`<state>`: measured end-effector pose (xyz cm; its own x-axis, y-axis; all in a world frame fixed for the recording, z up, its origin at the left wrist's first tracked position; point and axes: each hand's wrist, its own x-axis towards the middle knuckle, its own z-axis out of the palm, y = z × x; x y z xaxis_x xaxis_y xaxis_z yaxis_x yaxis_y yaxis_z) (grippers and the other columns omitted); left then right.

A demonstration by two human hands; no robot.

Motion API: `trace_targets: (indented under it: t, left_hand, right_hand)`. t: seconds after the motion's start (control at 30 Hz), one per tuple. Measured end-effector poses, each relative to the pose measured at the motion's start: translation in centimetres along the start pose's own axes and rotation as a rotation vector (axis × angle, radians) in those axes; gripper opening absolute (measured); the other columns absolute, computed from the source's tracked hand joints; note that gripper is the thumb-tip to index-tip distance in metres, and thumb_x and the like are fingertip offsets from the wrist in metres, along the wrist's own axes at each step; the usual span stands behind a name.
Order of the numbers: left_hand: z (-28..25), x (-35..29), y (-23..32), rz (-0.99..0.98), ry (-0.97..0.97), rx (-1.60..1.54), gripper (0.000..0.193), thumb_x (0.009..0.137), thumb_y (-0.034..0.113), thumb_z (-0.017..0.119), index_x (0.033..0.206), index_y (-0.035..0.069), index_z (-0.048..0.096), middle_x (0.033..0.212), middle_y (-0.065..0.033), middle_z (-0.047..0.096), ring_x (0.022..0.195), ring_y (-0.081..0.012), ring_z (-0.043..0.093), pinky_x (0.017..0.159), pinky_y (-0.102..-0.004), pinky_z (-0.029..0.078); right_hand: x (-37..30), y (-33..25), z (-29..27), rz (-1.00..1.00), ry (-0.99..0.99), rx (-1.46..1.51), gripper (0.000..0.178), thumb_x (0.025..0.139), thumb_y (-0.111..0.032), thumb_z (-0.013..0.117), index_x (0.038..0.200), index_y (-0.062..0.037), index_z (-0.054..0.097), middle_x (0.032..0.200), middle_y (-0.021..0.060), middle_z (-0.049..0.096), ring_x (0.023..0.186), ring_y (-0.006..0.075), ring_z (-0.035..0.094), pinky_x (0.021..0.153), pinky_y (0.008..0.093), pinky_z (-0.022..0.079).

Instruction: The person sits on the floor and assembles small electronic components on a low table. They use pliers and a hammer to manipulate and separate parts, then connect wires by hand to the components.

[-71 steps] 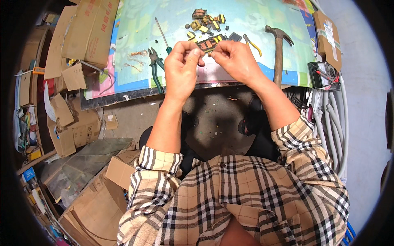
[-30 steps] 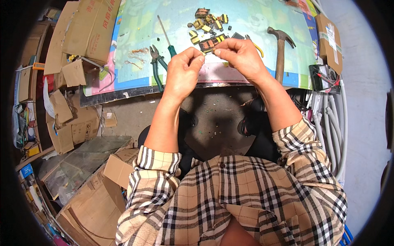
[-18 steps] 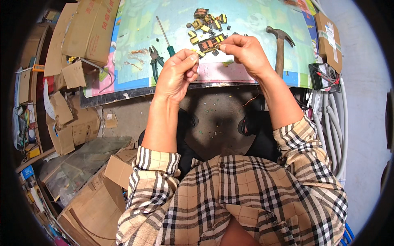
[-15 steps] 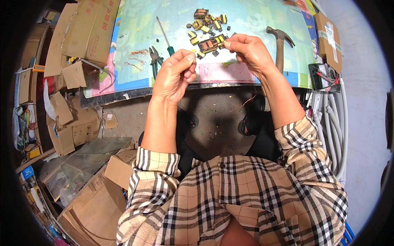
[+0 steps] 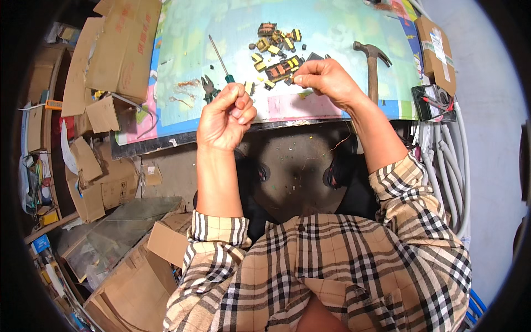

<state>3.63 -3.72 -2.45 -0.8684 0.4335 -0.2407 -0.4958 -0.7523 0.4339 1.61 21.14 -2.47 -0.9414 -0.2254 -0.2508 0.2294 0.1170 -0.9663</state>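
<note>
My left hand is closed in a pinch above the table's near edge, its thumb pressed on the curled fingers. Whatever lies in that pinch is too small to make out. Across from it, my right hand also pinches, thumb against forefinger, beside a row of small transformer-like parts with yellow tape and copper windings. What the right fingertips hold is not clear. Behind that row lies a loose pile of similar black, yellow and copper parts. A thin copper-coloured wire dangles past the table edge below my right hand.
Left of the parts lie a screwdriver and pliers, partly behind my left hand, with copper wire scraps. A claw hammer lies to the right, near a carton and a black case with red leads. Cardboard boxes crowd the left.
My left hand has shifted slightly left and nearer to me, covering more of the pliers. The right hand has drawn back a little from the row of parts. Both stay pinched.
</note>
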Motion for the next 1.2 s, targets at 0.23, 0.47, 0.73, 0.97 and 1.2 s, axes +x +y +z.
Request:
trace_targets:
  t: [0.23, 0.47, 0.73, 0.97, 1.2]
  left_hand:
    - [2.2, 0.7, -1.3, 0.227, -0.01, 0.309, 0.011, 0.091, 0.01, 0.057, 0.086, 0.001, 0.055, 0.099, -0.0131, 0.06, 0.106, -0.0269, 0.055, 0.097, -0.0398, 0.043]
    - [2.6, 1.0, -2.8, 0.317, -0.086, 0.202, 0.014, 0.094, 0.01, 0.052, 0.083, 0.002, 0.053, 0.085, -0.0085, 0.056, 0.077, -0.0214, 0.054, 0.101, -0.0501, 0.041]
    - [1.1, 0.4, -0.1, 0.291, -0.004, 0.006, 0.014, 0.092, 0.01, 0.054, 0.08, 0.003, 0.054, 0.08, -0.0081, 0.053, 0.068, -0.0187, 0.046, 0.096, -0.048, 0.038]
    - [-1.1, -0.1, 2.6, 0.403, 0.197, -0.051, 0.008, 0.084, 0.002, 0.057, 0.078, -0.003, 0.056, 0.076, -0.0106, 0.054, 0.064, -0.0186, 0.045, 0.085, -0.0423, 0.042]
    - [-1.7, -0.9, 4.3, 0.376, 0.259, -0.132, 0.005, 0.082, -0.001, 0.054, 0.079, -0.004, 0.053, 0.077, -0.013, 0.053, 0.061, -0.0196, 0.042, 0.07, -0.0391, 0.038]
  right_hand:
    - [0.4, 1.3, 1.6, -0.11, 0.077, -0.31, 0.015, 0.081, -0.017, 0.071, 0.082, -0.0025, 0.069, 0.065, -0.0022, 0.059, 0.06, 0.0051, 0.049, 0.055, 0.0225, 0.04]
    - [0.8, 1.4, 1.8, -0.165, 0.274, -0.306, 0.015, 0.081, -0.014, 0.069, 0.081, 0.0007, 0.069, 0.065, 0.0002, 0.061, 0.063, 0.0062, 0.05, 0.058, 0.0247, 0.042]
    - [0.9, 1.5, 0.1, -0.122, 0.209, -0.155, 0.013, 0.079, -0.012, 0.069, 0.083, 0.0005, 0.07, 0.071, 0.0013, 0.063, 0.066, 0.0088, 0.052, 0.062, 0.0254, 0.043]
    - [0.2, 0.4, 0.3, -0.218, 0.34, -0.409, 0.016, 0.075, -0.015, 0.07, 0.082, -0.0011, 0.071, 0.067, 0.0111, 0.064, 0.062, 0.0171, 0.059, 0.063, 0.0318, 0.047]
    - [0.6, 1.0, 0.0, -0.228, 0.334, -0.32, 0.015, 0.075, -0.016, 0.07, 0.08, -0.0017, 0.071, 0.066, 0.0108, 0.065, 0.06, 0.0167, 0.059, 0.06, 0.0314, 0.047]
